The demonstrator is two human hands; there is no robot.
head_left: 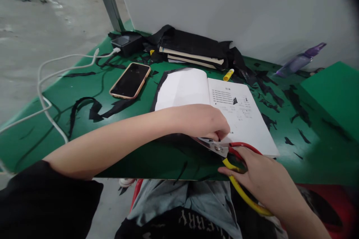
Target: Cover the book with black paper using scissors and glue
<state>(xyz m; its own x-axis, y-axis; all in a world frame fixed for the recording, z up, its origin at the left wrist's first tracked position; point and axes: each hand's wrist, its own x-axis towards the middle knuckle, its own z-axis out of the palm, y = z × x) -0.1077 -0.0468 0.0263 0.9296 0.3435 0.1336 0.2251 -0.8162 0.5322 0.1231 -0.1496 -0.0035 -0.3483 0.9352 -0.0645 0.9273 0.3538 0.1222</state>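
Two hands at open booklet [241,112]: left hand [202,121] fingers curled, pressing page edge; right hand [263,179] fingers wrapped round red-yellow-handled scissors [238,164], blades at booklet's near edge.

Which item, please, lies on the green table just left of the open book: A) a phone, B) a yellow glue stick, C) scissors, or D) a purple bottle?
A: the phone lies face up on the table left of the book; the bottle is far right, and the right hand holds the scissors.
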